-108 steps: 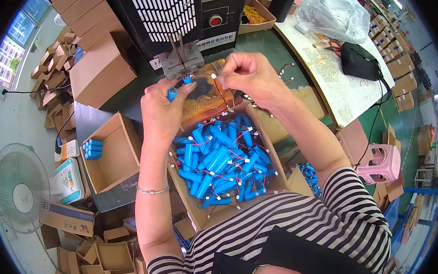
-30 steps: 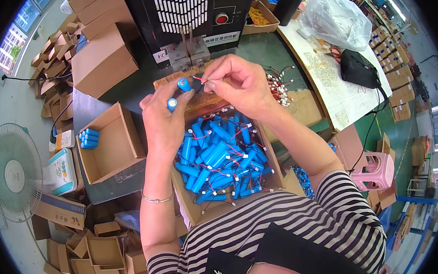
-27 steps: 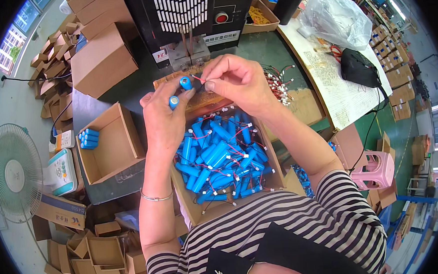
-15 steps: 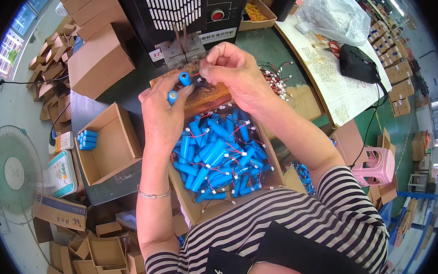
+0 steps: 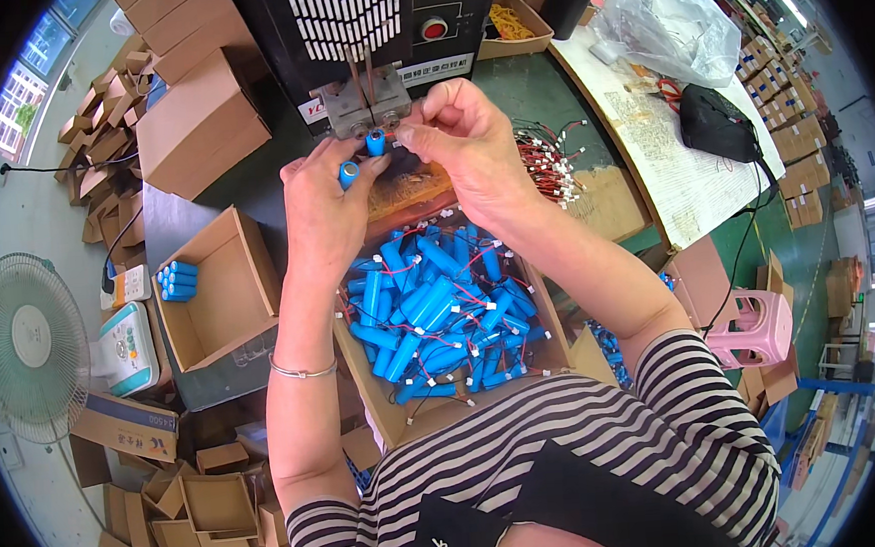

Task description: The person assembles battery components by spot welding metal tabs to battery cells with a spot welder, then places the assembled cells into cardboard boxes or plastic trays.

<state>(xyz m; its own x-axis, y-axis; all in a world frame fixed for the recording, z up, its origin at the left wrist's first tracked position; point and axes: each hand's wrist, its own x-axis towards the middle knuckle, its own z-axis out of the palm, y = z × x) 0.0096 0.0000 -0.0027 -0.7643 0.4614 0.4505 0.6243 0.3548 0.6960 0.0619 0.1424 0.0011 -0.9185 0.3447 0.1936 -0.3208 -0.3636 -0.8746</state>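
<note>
My left hand [image 5: 325, 195] holds two blue cylindrical battery cells. The upper cell [image 5: 377, 144] stands with its end right at the two metal tips of the black spot welder [image 5: 369, 105]; the lower cell [image 5: 349, 173] sits between my fingers. My right hand [image 5: 470, 146] is closed in a pinch beside the upper cell, on a thin red wire lead that is mostly hidden by the fingers. Below my hands, a cardboard box [image 5: 552, 312] holds a heap of blue cells with wires and white connectors [image 5: 440, 308].
Left on the bench is a cardboard tray [image 5: 221, 312] with several bare blue cells [image 5: 177, 280]. A pile of wire leads [image 5: 548, 166] lies right of my right hand. A fan [image 5: 30, 333], a plastic bag [image 5: 668, 29] and a pink stool [image 5: 756, 326] stand around.
My left hand has moved the two cells slightly up and away, bringing the upper one to the welder's tips. My right hand has shifted a little with it, still pinching.
</note>
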